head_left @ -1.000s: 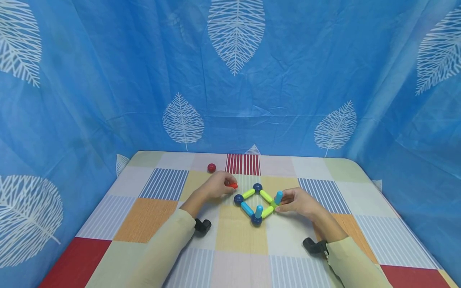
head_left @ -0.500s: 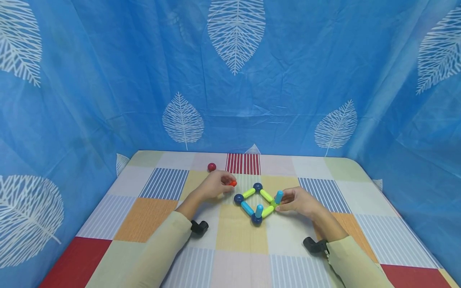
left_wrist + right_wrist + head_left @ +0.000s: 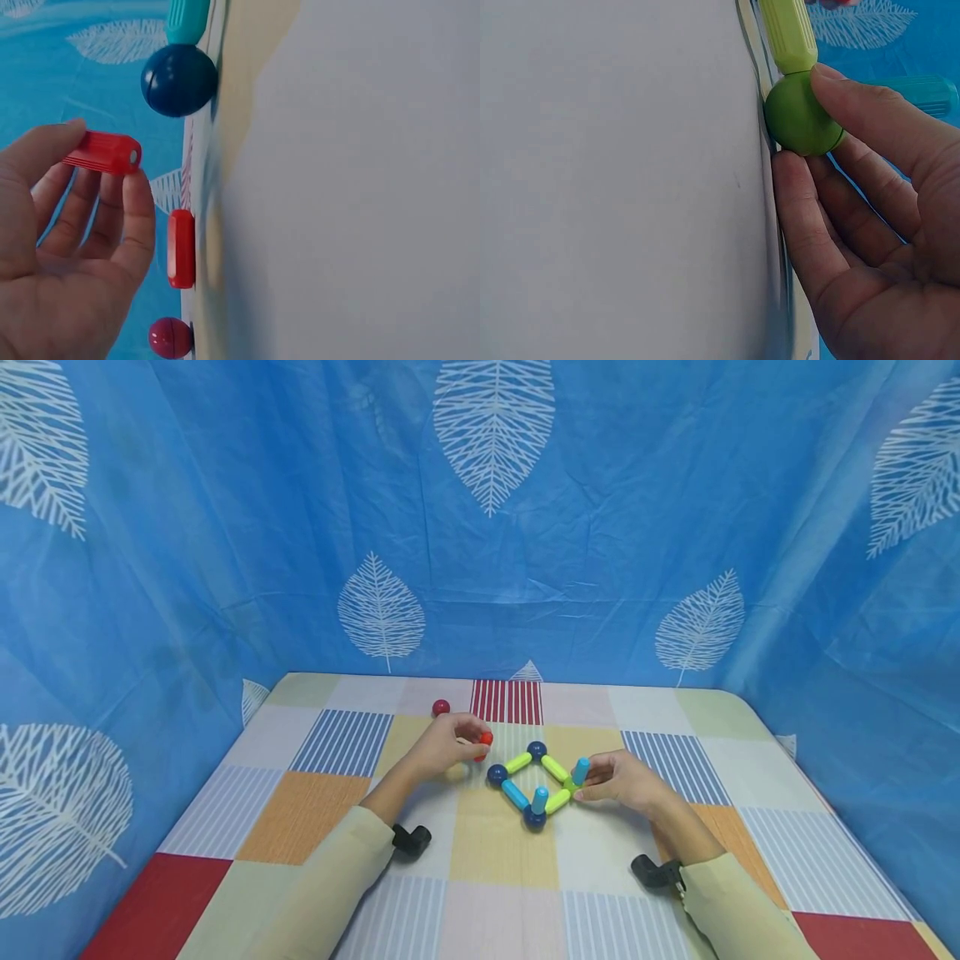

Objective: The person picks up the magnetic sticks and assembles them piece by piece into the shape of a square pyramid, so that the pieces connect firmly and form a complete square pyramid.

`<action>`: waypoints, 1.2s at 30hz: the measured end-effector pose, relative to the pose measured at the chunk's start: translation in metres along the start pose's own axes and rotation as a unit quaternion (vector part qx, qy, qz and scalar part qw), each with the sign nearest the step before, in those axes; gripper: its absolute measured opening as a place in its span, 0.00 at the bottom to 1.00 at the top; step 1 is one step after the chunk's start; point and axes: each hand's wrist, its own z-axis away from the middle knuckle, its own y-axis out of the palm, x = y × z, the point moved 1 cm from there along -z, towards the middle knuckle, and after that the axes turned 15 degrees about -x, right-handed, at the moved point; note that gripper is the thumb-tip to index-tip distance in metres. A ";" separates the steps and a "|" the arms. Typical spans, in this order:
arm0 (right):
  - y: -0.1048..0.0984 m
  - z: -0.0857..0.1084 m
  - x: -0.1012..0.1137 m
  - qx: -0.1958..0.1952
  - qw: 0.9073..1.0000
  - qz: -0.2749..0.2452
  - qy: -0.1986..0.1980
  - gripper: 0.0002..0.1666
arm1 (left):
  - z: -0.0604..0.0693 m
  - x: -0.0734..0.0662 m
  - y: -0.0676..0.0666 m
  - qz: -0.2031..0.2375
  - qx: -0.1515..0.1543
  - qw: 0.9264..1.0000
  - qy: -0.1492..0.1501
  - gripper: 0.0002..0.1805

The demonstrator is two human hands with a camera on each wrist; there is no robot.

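Well, L hand (image 3: 448, 747) pinches red rod (image 3: 109, 153), R hand (image 3: 624, 781) grips grn ball (image 3: 796, 116).

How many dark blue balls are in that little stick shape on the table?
3: the far ball, the left ball and the near ball sit at three corners of the joined sticks; the fourth corner has a green ball. None seems hidden.

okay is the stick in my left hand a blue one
No, the left wrist view shows the left hand pinching a red stick.
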 end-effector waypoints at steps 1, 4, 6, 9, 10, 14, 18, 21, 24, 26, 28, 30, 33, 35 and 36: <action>0.000 0.000 0.000 -0.001 1.000 -0.001 0.001 0.19 | 0.001 -0.001 0.000 0.008 0.001 1.000 0.003 0.10; 0.000 0.001 0.000 -0.002 1.000 -0.001 0.001 0.19 | 0.003 -0.003 0.001 0.035 0.007 0.999 0.011 0.10; 0.000 0.001 0.000 -0.001 1.000 -0.004 0.002 0.19 | 0.004 -0.005 0.002 0.050 0.014 0.998 0.018 0.11; 0.000 0.001 0.001 0.000 1.000 -0.006 0.003 0.20 | 0.005 -0.007 0.004 0.065 0.023 0.997 0.024 0.11; 0.000 0.002 0.001 0.001 1.000 -0.007 0.003 0.20 | 0.006 -0.007 0.004 0.069 0.026 0.997 0.025 0.11; 0.000 0.001 0.001 0.001 1.000 -0.009 0.001 0.20 | 0.009 -0.010 0.006 0.079 0.034 0.996 0.024 0.12; 0.000 0.001 0.001 0.003 1.000 -0.011 0.000 0.20 | 0.011 -0.012 0.008 0.076 0.047 0.995 0.032 0.12; 0.000 0.001 0.001 0.004 1.000 -0.013 0.000 0.19 | 0.011 -0.012 0.010 0.071 0.059 0.995 0.039 0.11; 0.000 0.001 0.001 0.005 1.000 -0.017 -0.002 0.20 | 0.011 -0.012 0.012 0.065 0.064 0.995 0.043 0.10; 0.000 0.001 0.001 0.006 1.000 -0.020 -0.003 0.20 | 0.010 -0.012 0.013 0.056 0.062 0.996 0.041 0.10; 0.000 0.000 0.000 0.006 1.000 -0.020 -0.003 0.20 | 0.010 -0.013 0.014 0.048 0.059 0.996 0.040 0.10; 0.000 0.000 0.000 0.006 1.000 -0.018 -0.004 0.21 | 0.010 -0.014 0.014 0.042 0.056 0.997 0.039 0.09; -0.001 0.000 -0.001 0.005 1.000 -0.011 -0.002 0.20 | 0.010 -0.014 0.014 0.038 0.055 0.997 0.037 0.10; -0.001 0.000 -0.001 0.004 1.000 -0.007 0.001 0.20 | 0.010 -0.013 0.015 0.036 0.058 0.997 0.035 0.10; -0.001 0.000 -0.002 0.005 1.000 -0.005 -0.001 0.20 | 0.010 -0.013 0.015 0.036 0.060 0.997 0.034 0.11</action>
